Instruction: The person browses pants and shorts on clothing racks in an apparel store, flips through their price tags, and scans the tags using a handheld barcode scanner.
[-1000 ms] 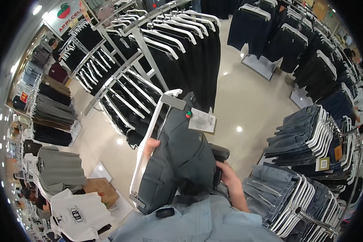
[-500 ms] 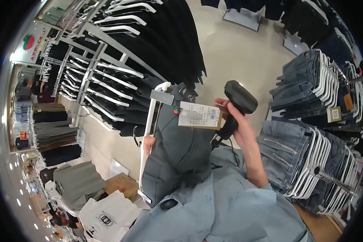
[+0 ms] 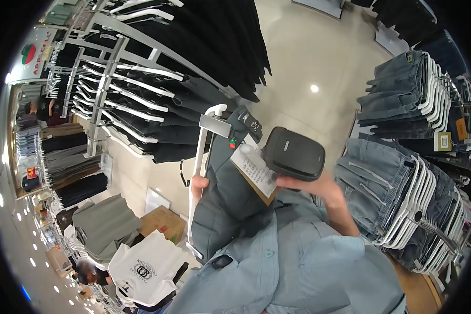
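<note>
My left hand (image 3: pixel 199 187) is closed on the white hanger (image 3: pixel 199 152) that carries dark grey trousers (image 3: pixel 221 170); most of its fingers are behind the garment. A black handheld barcode scanner (image 3: pixel 294 154) is in my right hand (image 3: pixel 319 188), its head hiding the handle and part of the grip. Left of the scanner, a white price tag (image 3: pixel 253 167) with a brown card behind it hangs tilted from the trousers. My right thumb is close to the tag's lower corner; I cannot tell whether it touches. A small red and green tag (image 3: pixel 232 142) sits near the hanger clip.
Black garments (image 3: pixel 214 42) hang on a metal rack (image 3: pixel 110 78) at the upper left. Jeans (image 3: pixel 369 180) on white hangers fill the right side. A white printed T-shirt (image 3: pixel 144 269), a grey shirt (image 3: pixel 107 227) and a cardboard box (image 3: pixel 165 225) are at the lower left.
The scanner has turned and come down and left, its broad head now facing me beside the tag. The price tag has tilted. My left hand still holds the hanger.
</note>
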Demonstrator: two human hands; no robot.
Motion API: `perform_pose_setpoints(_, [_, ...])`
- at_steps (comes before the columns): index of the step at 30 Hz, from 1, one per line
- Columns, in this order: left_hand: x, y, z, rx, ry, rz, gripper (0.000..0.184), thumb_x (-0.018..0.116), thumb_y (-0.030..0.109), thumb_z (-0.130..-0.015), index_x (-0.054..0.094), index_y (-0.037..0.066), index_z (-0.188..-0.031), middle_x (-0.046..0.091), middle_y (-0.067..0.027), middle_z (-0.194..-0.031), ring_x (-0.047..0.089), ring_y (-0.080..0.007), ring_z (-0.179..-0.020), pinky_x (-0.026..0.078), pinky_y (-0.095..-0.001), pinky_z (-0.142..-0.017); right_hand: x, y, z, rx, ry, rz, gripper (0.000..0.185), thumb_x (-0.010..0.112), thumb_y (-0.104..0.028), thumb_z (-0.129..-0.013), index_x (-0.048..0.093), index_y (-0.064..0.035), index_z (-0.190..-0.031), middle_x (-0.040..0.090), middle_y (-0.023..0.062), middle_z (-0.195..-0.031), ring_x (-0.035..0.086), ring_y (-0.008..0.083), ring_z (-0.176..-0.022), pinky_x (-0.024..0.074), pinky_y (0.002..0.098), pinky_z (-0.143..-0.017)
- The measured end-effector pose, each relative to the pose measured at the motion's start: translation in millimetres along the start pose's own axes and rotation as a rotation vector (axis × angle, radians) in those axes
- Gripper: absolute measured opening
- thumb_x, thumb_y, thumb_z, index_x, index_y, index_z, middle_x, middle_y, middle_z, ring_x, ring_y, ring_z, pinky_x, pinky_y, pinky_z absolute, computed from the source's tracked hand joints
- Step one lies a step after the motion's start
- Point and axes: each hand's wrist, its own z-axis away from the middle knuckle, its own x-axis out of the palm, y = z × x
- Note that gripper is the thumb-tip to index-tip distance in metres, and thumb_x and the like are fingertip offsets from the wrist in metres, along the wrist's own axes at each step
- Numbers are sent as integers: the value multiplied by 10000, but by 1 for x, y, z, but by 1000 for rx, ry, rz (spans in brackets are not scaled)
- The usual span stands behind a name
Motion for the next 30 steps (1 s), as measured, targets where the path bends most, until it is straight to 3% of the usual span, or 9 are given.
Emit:
perform_pose_setpoints(2, [-4,-1,-1,2,-6,25,698,592,299,-744,571,-45,-1352,677,-278,-1243,682,-399,-1086,549,-475,-975,-5,3,-3,-29,57,72,465,894,-184,-826,686,-15,-1206,737,49,-1061,676,156,-946,549,321,-877])
perform_pose_setpoints(4, [-7,-2,0,10,-13,52,707,589,289,-739,566,-44,-1362,675,-279,-1250,682,-400,-1087,549,-478,-975,-12,8,-10,153,63,60,425,866,-194,-860,692,-12,-1202,748,52,-1034,689,148,-956,555,323,-879])
perform_pose_setpoints(6, [-10,-2,1,34,-26,86,717,586,280,-734,560,-43,-1373,674,-281,-1256,682,-400,-1089,550,-481,-975,-10,2,-19,165,2,-14,345,818,-153,-901,699,-23,-1197,753,79,-1035,711,166,-959,572,338,-873])
perform_pose_setpoints(8, [-12,-2,1,69,-47,128,726,583,270,-728,555,-42,-1384,672,-282,-1263,682,-401,-1090,551,-483,-976,-7,10,-24,157,18,-374,275,773,-95,-924,705,-35,-1183,751,100,-1001,724,187,-942,586,350,-856])
perform_pose_setpoints(12, [-17,-5,10,136,-75,194,747,577,252,-718,544,-39,-1405,669,-284,-1276,682,-402,-1093,553,-489,-976,11,-2,-30,115,65,-513,177,768,-28,-903,659,-29,-1042,734,102,-1043,710,175,-940,579,324,-824])
perform_pose_setpoints(13, [-29,-2,10,79,-13,152,885,558,270,-665,462,-41,-1489,609,-309,-1371,633,-476,-1170,487,-540,-1074,16,0,-31,66,74,-436,186,774,2,-885,628,-42,-991,716,92,-1062,687,157,-976,563,309,-839])
perform_pose_setpoints(19, [-51,6,2,83,-125,182,892,566,280,-656,462,-40,-1483,602,-305,-1379,620,-464,-1190,475,-539,-1085,40,-11,-32,50,174,-561,260,809,43,-831,636,-53,-1000,686,55,-1054,654,134,-992,544,292,-847])
perform_pose_setpoints(26, [-55,6,9,83,-62,216,914,563,282,-645,450,-38,-1493,589,-307,-1393,608,-463,-1211,467,-540,-1095,44,-20,-35,-17,146,-459,290,833,28,-814,659,-53,-1033,681,34,-1035,644,109,-940,540,278,-807])
perform_pose_setpoints(30, [-60,8,6,91,-111,229,953,563,259,-609,438,-31,-1508,581,-306,-1403,603,-460,-1225,458,-530,-1108,43,-36,-37,103,165,-199,316,876,-13,-785,686,-43,-1036,682,6,-944,635,77,-841,535,256,-737])
